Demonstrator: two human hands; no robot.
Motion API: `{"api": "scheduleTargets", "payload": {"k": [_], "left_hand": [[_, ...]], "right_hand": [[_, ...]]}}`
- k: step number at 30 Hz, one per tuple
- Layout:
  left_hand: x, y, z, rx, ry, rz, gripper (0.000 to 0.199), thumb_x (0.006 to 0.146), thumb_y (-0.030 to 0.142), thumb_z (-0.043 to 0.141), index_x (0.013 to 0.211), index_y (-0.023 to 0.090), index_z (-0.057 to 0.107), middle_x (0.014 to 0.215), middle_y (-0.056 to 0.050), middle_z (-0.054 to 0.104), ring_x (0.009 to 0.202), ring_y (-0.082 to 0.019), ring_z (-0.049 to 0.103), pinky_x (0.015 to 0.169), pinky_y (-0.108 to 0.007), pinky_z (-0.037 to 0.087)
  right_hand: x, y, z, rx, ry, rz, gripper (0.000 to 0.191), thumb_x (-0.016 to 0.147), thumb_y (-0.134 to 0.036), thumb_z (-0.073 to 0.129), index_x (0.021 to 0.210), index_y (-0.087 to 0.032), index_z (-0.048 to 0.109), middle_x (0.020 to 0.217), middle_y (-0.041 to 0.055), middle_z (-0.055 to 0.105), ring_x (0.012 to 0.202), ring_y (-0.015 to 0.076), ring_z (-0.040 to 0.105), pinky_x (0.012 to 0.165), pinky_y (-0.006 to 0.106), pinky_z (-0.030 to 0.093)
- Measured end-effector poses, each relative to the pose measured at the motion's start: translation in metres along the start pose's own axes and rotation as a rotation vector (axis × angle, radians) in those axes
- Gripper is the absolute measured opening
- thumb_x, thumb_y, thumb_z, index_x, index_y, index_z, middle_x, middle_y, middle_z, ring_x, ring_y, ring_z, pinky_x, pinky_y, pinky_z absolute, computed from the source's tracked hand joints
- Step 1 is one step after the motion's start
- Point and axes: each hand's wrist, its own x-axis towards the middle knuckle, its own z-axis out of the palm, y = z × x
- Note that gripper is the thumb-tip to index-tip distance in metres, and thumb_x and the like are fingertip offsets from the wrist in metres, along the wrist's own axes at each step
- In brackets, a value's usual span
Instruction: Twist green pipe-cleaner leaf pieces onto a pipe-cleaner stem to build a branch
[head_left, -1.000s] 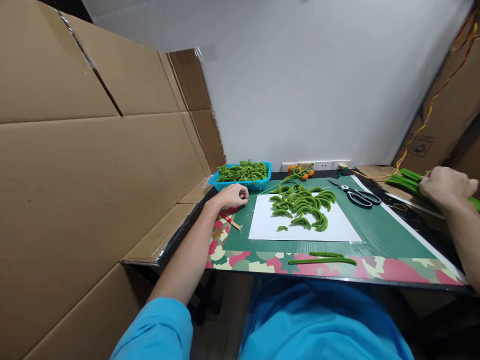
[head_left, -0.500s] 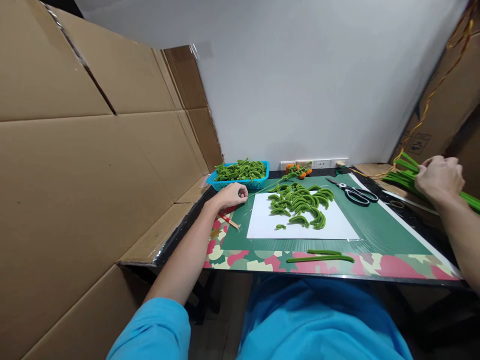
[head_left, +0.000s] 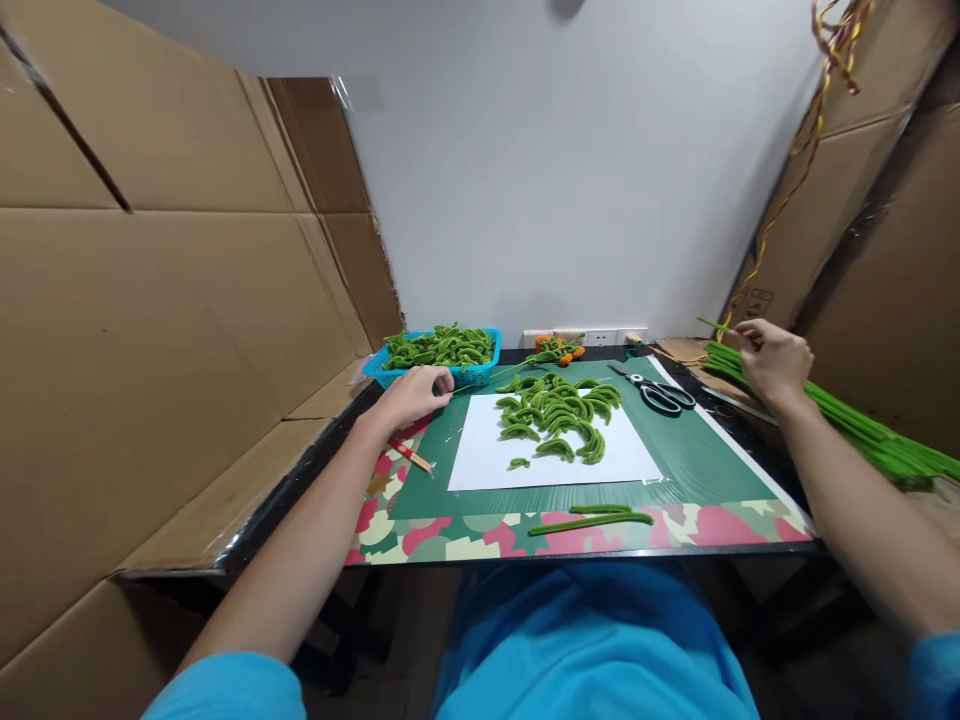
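My right hand (head_left: pixel 772 362) is closed on a green pipe cleaner (head_left: pixel 712 324), whose end sticks out to the left of the fingers. It is just above a bundle of long green pipe cleaners (head_left: pixel 862 430) lying at the right. My left hand (head_left: pixel 420 393) rests at the mat's left side, fingers curled together; what they hold, if anything, is hidden. A thin green stem (head_left: pixel 487 380) runs from near those fingertips to a cluster of orange flowers (head_left: pixel 562 350). Many bent green pipe-cleaner pieces (head_left: pixel 559 415) lie on a white sheet (head_left: pixel 480 460).
Behind my left hand stands a blue basket (head_left: pixel 431 376) full of green pieces. Black-handled scissors (head_left: pixel 660 395) lie on the green mat (head_left: pixel 705 450). Two straight pipe cleaners (head_left: pixel 592 522) are at the front edge. Chopsticks (head_left: pixel 411 455) lie left; cardboard (head_left: pixel 150 330) walls the sides.
My right hand has lifted from the bundle and drawn one pipe cleaner away in its fingers. The view has turned right; my left hand stays in place by the stem.
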Motion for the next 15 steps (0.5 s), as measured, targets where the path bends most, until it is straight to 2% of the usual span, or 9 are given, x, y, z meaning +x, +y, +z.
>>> {"api": "scheduleTargets", "payload": {"k": [5,9,12,15], "left_hand": [[0.001,-0.002,-0.004,0.022,0.006,0.007,0.022,0.078,0.037,0.065,0.091,0.023,0.074,0.092,-0.004,0.079,0.081,-0.022,0.071,0.072,-0.030,0.047],[-0.001,0.000,-0.006,0.050,0.018,-0.007,0.022,0.079,0.040,0.066,0.092,0.024,0.074,0.093,-0.004,0.080,0.084,-0.023,0.071,0.070,-0.030,0.046],[0.000,0.000,-0.006,0.074,0.031,-0.012,0.021,0.079,0.039,0.066,0.092,0.025,0.074,0.093,-0.003,0.080,0.086,-0.024,0.072,0.070,-0.030,0.045],[0.001,-0.001,-0.006,0.093,0.036,-0.015,0.022,0.079,0.042,0.067,0.092,0.026,0.074,0.093,-0.002,0.080,0.086,-0.024,0.072,0.070,-0.030,0.045]], "right_hand": [[-0.004,-0.011,0.003,0.013,-0.017,-0.262,0.023,0.097,-0.027,0.059,0.109,-0.020,0.078,0.115,0.0112,0.078,0.095,0.0252,0.069,0.073,0.032,0.042],[-0.012,-0.030,0.008,0.013,-0.078,-0.437,0.031,0.100,-0.024,0.050,0.114,-0.018,0.077,0.114,0.0118,0.076,0.102,0.0273,0.069,0.077,0.033,0.047],[-0.018,-0.040,0.015,-0.043,-0.155,-0.515,0.034,0.103,-0.027,0.047,0.119,-0.022,0.076,0.116,0.0097,0.076,0.101,0.0264,0.069,0.073,0.032,0.048],[-0.019,-0.039,0.019,-0.147,-0.263,-0.520,0.036,0.104,-0.030,0.046,0.124,-0.026,0.076,0.121,0.0079,0.077,0.097,0.0253,0.071,0.070,0.031,0.046]]}}
